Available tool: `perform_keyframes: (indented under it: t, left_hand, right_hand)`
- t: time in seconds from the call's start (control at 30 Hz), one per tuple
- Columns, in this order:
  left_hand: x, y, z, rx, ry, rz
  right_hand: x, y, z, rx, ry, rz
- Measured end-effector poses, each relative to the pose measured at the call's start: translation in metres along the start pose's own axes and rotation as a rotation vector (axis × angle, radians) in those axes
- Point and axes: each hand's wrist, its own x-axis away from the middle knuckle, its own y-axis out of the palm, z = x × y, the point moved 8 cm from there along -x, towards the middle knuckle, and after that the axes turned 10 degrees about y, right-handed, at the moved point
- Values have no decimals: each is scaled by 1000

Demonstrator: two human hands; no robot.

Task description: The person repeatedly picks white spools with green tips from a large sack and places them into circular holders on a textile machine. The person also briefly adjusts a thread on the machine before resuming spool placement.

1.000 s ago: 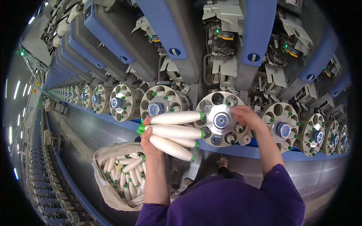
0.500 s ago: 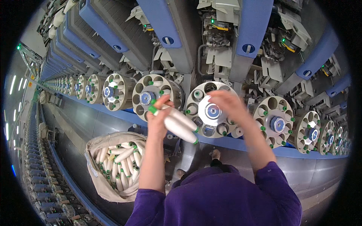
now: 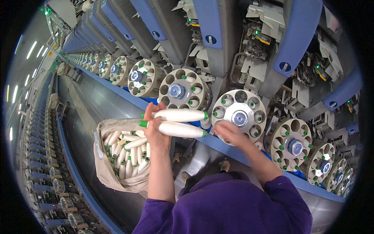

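Observation:
Two white yarn bobbins with green ends, an upper one (image 3: 179, 114) and a lower one (image 3: 182, 129), lie side by side in my left hand (image 3: 155, 134). Its fingers wrap round their left ends, and the bobbins point right, nearly level. My right hand (image 3: 230, 132) is at the lower left edge of a round bobbin magazine (image 3: 230, 111); motion smears its fingers. Green-tipped bobbins sit in several of that magazine's pockets around a blue and silver hub. To its left is another round magazine (image 3: 187, 93), with bobbins in some pockets.
A beige cloth sack (image 3: 106, 173) full of bobbins stands on the floor at left. A blue rail (image 3: 128, 96) runs below the row of magazines. Blue and grey machine columns (image 3: 212, 27) rise behind them. Another machine row (image 3: 54, 183) lines the far left.
My right hand has moved from the top of the magazine to its lower left edge. The bobbins in my left hand have swung from slanting to nearly level. The whole view has turned.

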Motion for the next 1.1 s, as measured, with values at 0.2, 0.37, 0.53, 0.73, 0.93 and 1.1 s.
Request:
perform_keyframes:
  t: [0.2,0.37,0.53,0.73,0.93,1.1]
  left_hand:
    - [10,0,7,-79,60,2]
    - [10,-29,9,21,86,167]
    - [27,-43,-51,-34,-118,286]
    - [92,7,-148,-649,-88,115]
    - [153,90,-168,-1117,237,-697]
    - [126,92,-161,-383,-448,-618]
  right_hand:
    - [-18,62,15,-602,238,-312]
    - [-3,-17,25,-1164,260,-428]
    - [19,-92,-17,-755,2,119]
    - [50,-43,-90,122,-61,-13]
    - [41,-45,-90,174,-13,-118]
    - [12,-82,-95,-178,-121,412]
